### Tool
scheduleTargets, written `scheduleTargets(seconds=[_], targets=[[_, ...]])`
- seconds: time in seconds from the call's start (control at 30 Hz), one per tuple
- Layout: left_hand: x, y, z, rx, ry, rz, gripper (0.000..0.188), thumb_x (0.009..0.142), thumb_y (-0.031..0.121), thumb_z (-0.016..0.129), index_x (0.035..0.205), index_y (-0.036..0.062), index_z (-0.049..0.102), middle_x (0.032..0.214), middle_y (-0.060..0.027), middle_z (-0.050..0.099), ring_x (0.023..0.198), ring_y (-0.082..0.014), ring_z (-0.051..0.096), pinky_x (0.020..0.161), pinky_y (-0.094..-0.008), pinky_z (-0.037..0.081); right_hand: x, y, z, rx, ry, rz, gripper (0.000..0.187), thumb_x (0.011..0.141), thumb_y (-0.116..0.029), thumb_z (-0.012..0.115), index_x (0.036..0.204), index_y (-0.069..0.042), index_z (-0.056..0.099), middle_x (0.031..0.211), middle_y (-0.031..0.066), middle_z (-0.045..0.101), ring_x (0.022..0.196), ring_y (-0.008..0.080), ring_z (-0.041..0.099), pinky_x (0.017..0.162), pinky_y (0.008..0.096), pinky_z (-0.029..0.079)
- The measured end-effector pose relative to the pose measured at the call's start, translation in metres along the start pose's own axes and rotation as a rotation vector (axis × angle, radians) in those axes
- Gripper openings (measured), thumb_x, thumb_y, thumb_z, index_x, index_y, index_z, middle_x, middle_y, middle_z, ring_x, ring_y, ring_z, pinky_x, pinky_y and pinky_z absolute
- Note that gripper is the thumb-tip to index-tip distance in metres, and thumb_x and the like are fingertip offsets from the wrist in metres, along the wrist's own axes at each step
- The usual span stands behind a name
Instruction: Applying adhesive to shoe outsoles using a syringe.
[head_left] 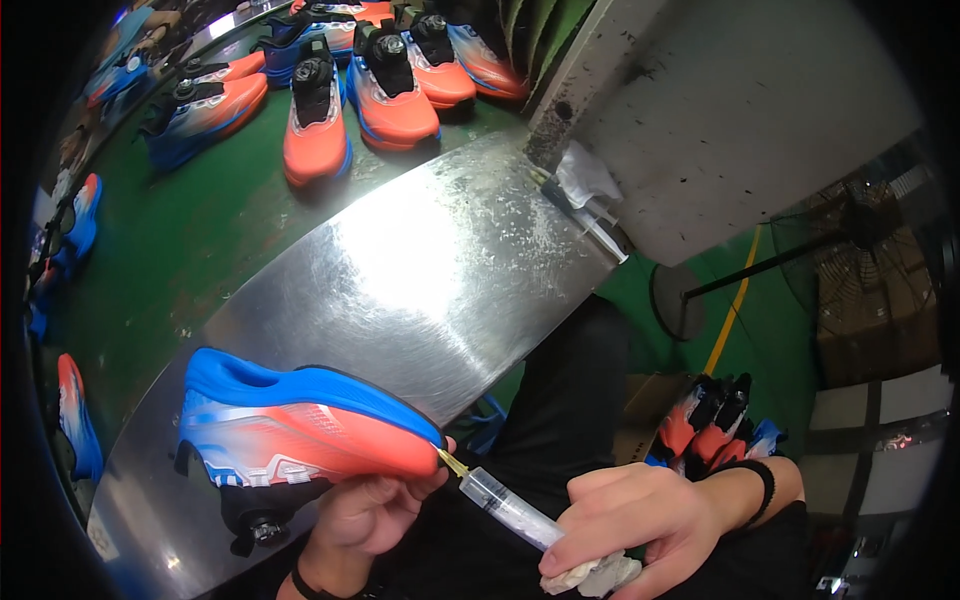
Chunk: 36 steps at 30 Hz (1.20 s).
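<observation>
A coral, white and blue sneaker (330, 425) lies sole-up on its side over the near edge of the metal plate. My left hand (375, 512) is closed on its toe from below, the far fingertips just showing past the toe. My right hand (635, 515) grips a clear syringe (510, 508) with a yellowish needle, and a crumpled white wad (592, 575) is tucked in the same fingers. The needle tip meets the toe at the seam between the blue sole and the coral upper.
The shiny metal plate (300, 310) lies on a green surface (225, 215) holding several similar sneakers (315, 135). Another syringe (590, 228) and white tissue (587, 175) rest by a grey panel (720, 110) at the far right. More sneakers (705, 425) and a standing fan (850, 240) are at right.
</observation>
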<state>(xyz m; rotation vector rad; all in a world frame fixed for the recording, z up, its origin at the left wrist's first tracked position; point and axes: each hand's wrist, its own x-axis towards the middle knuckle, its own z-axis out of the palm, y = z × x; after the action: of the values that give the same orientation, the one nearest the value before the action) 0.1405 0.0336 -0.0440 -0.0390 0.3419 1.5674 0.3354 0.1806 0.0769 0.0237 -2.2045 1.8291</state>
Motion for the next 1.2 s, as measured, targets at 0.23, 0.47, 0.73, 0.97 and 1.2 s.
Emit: scheduleTargets(seconds=[0.23,0.47,0.73,0.97,1.2], targets=[[0.009,0.0,0.001,0.01,0.014,0.029,0.059,0.082,0.004,0.065,0.134,0.0039,0.039,0.135,-0.0141,0.046,0.124,-0.0329,0.045,0.099,-0.0366,0.047,0.002,0.006,0.006,-0.144,0.029,-0.081,0.05,0.074,-0.03,0.077,0.11,0.0,0.06,0.091,0.0047,0.068,0.066,0.0182,0.06,0.057,0.0306,0.04],[0.017,-0.001,-0.001,0.036,0.02,0.063,0.053,0.084,0.007,0.062,0.133,0.0046,0.042,0.138,-0.0136,0.043,0.127,-0.0307,0.042,0.101,-0.0391,0.044,0.009,0.001,0.012,-0.279,0.015,-0.052,0.046,0.075,-0.03,0.075,0.108,-0.001,0.06,0.085,0.0021,0.066,0.061,0.0168,0.059,0.053,0.0298,0.04],[0.023,-0.002,0.003,0.084,0.03,0.127,0.047,0.086,0.014,0.062,0.129,0.006,0.047,0.131,-0.0134,0.05,0.123,-0.0301,0.047,0.096,-0.0381,0.048,0.02,-0.001,0.013,-0.552,-0.016,-0.106,0.035,0.076,-0.028,0.072,0.1,-0.003,0.062,0.076,0.0002,0.06,0.052,0.0144,0.049,0.046,0.0271,0.035],[0.023,-0.002,0.005,-0.113,0.042,0.063,0.04,0.086,0.014,0.063,0.124,0.0073,0.05,0.12,-0.0113,0.057,0.115,-0.0323,0.054,0.085,-0.0314,0.056,0.015,0.012,0.019,-0.759,-0.062,-0.202,0.022,0.077,-0.022,0.07,0.087,-0.004,0.064,0.07,0.0007,0.054,0.049,0.014,0.042,0.044,0.026,0.033],[0.019,-0.003,0.006,0.014,0.05,0.101,0.047,0.085,0.036,0.062,0.119,0.005,0.055,0.117,-0.009,0.06,0.11,-0.0222,0.058,0.082,-0.0272,0.055,0.007,0.043,0.032,-0.907,0.086,-0.294,0.031,0.074,-0.028,0.075,0.099,-0.012,0.065,0.071,-0.0024,0.054,0.045,0.0073,0.03,0.036,0.0194,0.026]])
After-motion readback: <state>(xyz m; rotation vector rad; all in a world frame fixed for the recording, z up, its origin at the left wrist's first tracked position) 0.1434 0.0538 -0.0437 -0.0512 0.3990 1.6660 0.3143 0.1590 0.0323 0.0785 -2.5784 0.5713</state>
